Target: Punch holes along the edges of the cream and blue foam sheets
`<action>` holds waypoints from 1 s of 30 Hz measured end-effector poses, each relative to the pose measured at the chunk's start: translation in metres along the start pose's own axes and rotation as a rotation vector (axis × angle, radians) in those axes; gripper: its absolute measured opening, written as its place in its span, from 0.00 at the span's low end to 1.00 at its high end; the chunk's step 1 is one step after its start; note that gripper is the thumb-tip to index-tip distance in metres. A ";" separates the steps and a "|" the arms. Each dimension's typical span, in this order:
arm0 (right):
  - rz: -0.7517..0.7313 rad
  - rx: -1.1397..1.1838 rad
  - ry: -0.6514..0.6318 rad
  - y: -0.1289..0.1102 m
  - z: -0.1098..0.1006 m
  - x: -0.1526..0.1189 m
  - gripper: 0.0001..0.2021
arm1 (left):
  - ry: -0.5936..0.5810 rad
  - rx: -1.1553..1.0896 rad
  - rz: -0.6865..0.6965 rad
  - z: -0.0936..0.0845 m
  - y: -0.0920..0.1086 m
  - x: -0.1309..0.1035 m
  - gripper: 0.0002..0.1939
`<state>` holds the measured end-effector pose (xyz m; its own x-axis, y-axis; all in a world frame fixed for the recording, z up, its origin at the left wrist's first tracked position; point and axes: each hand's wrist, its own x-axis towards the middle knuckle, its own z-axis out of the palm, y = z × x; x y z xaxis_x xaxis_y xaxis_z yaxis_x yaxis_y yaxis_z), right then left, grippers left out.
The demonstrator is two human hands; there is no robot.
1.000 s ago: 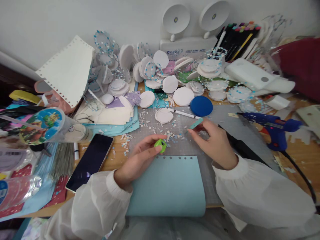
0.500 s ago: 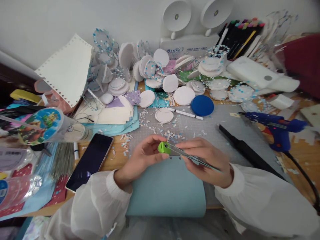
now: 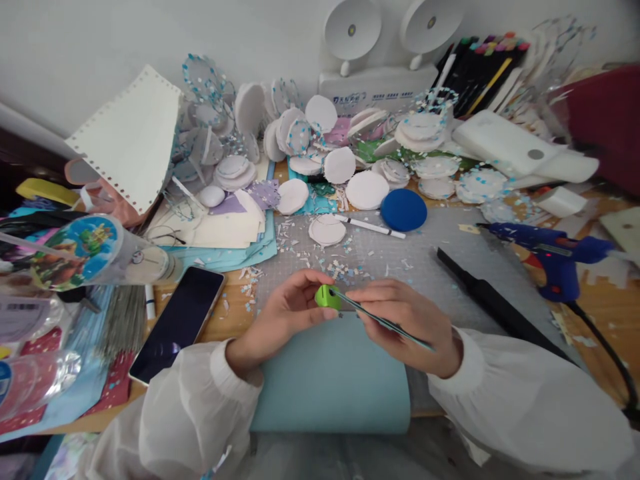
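Observation:
Between the fingers and thumb of my left hand (image 3: 287, 313) is a small green punch (image 3: 327, 297), held above the back edge of a light blue sheet (image 3: 335, 380). My right hand (image 3: 407, 320) is closed around thin tweezers (image 3: 385, 321), whose tips touch or nearly touch the dark opening on the punch's right side. Whether the tips hold anything is too small to tell. A small punched shape shows at the sheet's back edge, just below the punch. Under the sheet lies a grey cutting mat (image 3: 425, 250) strewn with paper scraps.
White discs (image 3: 367, 190) and a blue round lid (image 3: 404, 209) stand behind my hands. On the left are a phone (image 3: 177, 323) and a cup (image 3: 100, 250); on the right, a black tool (image 3: 493, 303) and a blue glue gun (image 3: 557, 257).
The arms of the tweezers have come together, and my right hand has shifted slightly left, bringing it closer to the punch. My left hand holds the punch nearly as before.

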<state>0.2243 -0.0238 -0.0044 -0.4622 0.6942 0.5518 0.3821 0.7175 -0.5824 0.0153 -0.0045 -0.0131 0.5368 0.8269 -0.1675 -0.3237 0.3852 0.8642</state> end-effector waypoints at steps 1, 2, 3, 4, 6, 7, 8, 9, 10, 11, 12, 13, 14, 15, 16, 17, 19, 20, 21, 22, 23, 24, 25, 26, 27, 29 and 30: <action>-0.011 0.009 0.023 0.000 0.000 0.000 0.10 | -0.003 0.008 -0.002 0.000 0.000 0.000 0.18; -0.023 0.019 0.044 0.000 0.000 0.000 0.10 | -0.007 0.017 -0.001 0.000 0.000 0.000 0.18; -0.035 0.027 0.059 0.000 0.000 0.000 0.10 | -0.010 0.025 0.001 -0.001 -0.001 0.000 0.18; -0.041 0.031 0.065 0.000 0.000 0.000 0.10 | -0.013 0.032 0.002 -0.001 -0.001 0.000 0.18; -0.038 0.038 0.073 -0.001 -0.001 0.000 0.11 | -0.012 0.035 0.007 -0.001 -0.001 0.000 0.18; -0.035 0.047 0.090 -0.002 -0.001 0.000 0.12 | -0.011 0.034 0.009 -0.001 -0.001 0.000 0.18; -0.029 0.054 0.116 -0.003 -0.002 0.001 0.14 | -0.010 0.030 0.010 0.000 -0.001 0.000 0.18; -0.020 0.059 0.148 -0.003 -0.002 0.001 0.15 | -0.009 0.024 0.011 0.000 -0.001 0.000 0.17; -0.007 0.060 0.183 -0.004 -0.002 0.002 0.16 | -0.011 0.017 0.013 0.000 0.000 -0.001 0.17; 0.010 0.058 0.218 -0.004 -0.002 0.002 0.16 | -0.015 0.009 0.011 0.000 0.000 -0.001 0.17; 0.036 0.055 0.252 -0.003 -0.001 0.003 0.17 | -0.019 0.001 0.008 0.000 0.000 -0.001 0.17; 0.070 0.056 0.281 -0.002 -0.001 0.004 0.16 | -0.020 -0.005 0.007 0.001 0.001 -0.001 0.16; 0.111 0.059 0.301 -0.001 0.000 0.004 0.15 | -0.017 -0.009 0.005 0.001 0.001 -0.001 0.16; 0.153 0.061 0.311 0.001 0.001 0.004 0.14 | -0.010 -0.011 0.004 0.001 0.002 -0.001 0.15; 0.195 0.063 0.309 0.002 0.001 0.004 0.13 | -0.001 -0.011 0.003 0.002 0.002 0.000 0.15; 0.235 0.067 0.299 0.004 0.002 0.004 0.12 | 0.009 -0.010 0.003 0.002 0.003 0.000 0.15; 0.300 0.092 0.260 0.007 0.004 0.002 0.11 | 0.022 -0.006 0.002 0.002 0.004 0.000 0.14; 0.326 0.121 0.241 0.008 0.004 0.001 0.11 | 0.022 -0.004 0.002 0.002 0.004 0.000 0.14; 0.345 0.159 0.225 0.008 0.005 -0.001 0.10 | 0.022 -0.001 0.004 0.002 0.004 0.000 0.14; 0.360 0.202 0.208 0.009 0.006 -0.002 0.10 | 0.023 0.003 0.007 0.002 0.004 0.000 0.14; 0.368 0.244 0.194 0.009 0.007 -0.003 0.10 | 0.023 0.007 0.009 0.002 0.004 0.000 0.14; 0.374 0.281 0.182 0.010 0.008 -0.004 0.09 | 0.024 0.011 0.010 0.002 0.004 0.000 0.13; 0.382 0.311 0.174 0.010 0.009 -0.005 0.09 | 0.025 0.013 0.012 0.002 0.004 0.000 0.13; 0.393 0.332 0.167 0.011 0.010 -0.006 0.08 | 0.025 0.012 0.013 0.002 0.004 0.000 0.13; 0.404 0.347 0.163 0.011 0.010 -0.006 0.08 | 0.023 0.009 0.014 0.002 0.004 0.000 0.13; 0.420 0.362 0.167 0.012 0.011 -0.005 0.07 | 0.019 -0.003 0.011 0.002 0.004 0.000 0.13; 0.423 0.364 0.172 0.013 0.011 -0.005 0.06 | 0.022 -0.006 0.009 0.002 0.004 0.000 0.13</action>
<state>0.2225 -0.0188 -0.0215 -0.1808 0.9372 0.2982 0.1914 0.3309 -0.9240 0.0157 -0.0036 -0.0092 0.5171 0.8389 -0.1702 -0.3330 0.3803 0.8628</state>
